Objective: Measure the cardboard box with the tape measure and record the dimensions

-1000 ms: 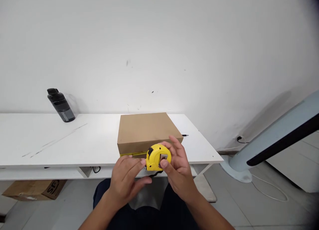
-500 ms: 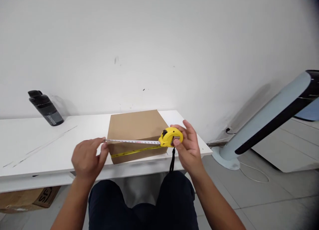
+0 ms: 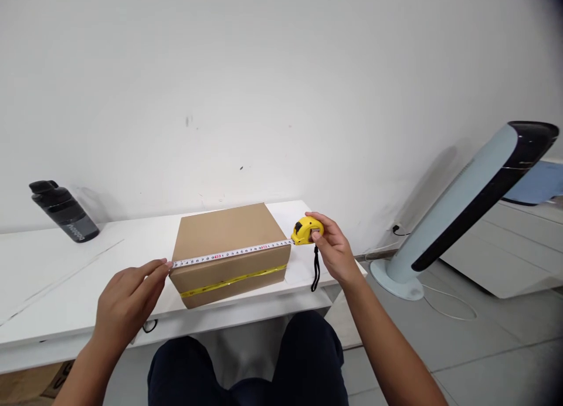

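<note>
A brown cardboard box (image 3: 226, 236) with a yellow strip of tape on its front stands on the white table (image 3: 53, 277). My right hand (image 3: 332, 247) grips a yellow tape measure case (image 3: 305, 230) just past the box's right end; a black strap hangs from it. The white tape blade (image 3: 229, 254) runs along the box's top front edge. My left hand (image 3: 127, 297) pinches the blade's tip at the box's left corner.
A dark water bottle (image 3: 61, 211) stands at the table's far left by the wall. A pale blue and black tower fan (image 3: 461, 200) rises from its base on the floor at the right, with a cable. My knees are under the table's front edge.
My hands have drawn apart, pulling the blade out from the case. The blade now spans the whole front edge of the box; the case has moved to the right end.
</note>
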The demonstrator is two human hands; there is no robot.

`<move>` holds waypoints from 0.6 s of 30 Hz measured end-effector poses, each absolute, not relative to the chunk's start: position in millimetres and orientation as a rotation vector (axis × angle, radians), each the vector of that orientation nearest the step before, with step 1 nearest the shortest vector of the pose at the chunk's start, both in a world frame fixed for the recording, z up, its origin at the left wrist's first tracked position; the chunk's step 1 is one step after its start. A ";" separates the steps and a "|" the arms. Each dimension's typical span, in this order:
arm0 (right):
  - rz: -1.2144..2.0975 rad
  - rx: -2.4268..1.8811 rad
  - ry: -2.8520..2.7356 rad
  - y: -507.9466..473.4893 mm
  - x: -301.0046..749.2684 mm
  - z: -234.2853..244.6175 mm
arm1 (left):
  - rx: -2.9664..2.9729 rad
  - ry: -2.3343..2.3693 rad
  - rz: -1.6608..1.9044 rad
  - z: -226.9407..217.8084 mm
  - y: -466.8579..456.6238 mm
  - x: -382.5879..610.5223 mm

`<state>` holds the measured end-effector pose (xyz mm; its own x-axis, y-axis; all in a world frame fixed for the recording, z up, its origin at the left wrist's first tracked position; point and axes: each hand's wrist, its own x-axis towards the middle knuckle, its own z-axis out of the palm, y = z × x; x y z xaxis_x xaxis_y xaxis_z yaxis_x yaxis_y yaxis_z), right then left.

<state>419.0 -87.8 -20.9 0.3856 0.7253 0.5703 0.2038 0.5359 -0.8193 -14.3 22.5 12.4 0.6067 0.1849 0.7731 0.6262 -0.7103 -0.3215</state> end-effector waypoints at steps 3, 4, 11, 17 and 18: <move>0.433 -1.004 -1.184 -85.4 420.2 -21.7 | -2.283 -0.642 -0.944 14.0 20.1 -16.1; 0.429 -1.005 -1.190 -85.0 420.5 -21.3 | -2.288 -0.643 -0.923 15.5 18.8 -16.6; 0.409 -0.993 -1.229 -81.9 423.7 -20.0 | -2.418 -0.668 -0.959 19.2 7.9 -9.6; 0.408 -0.976 -1.233 -81.9 422.8 -20.1 | -2.364 -0.786 -1.079 8.0 0.8 1.9; 0.403 -0.977 -1.239 -82.6 422.3 -19.6 | -2.358 -0.799 -1.091 6.7 0.2 2.9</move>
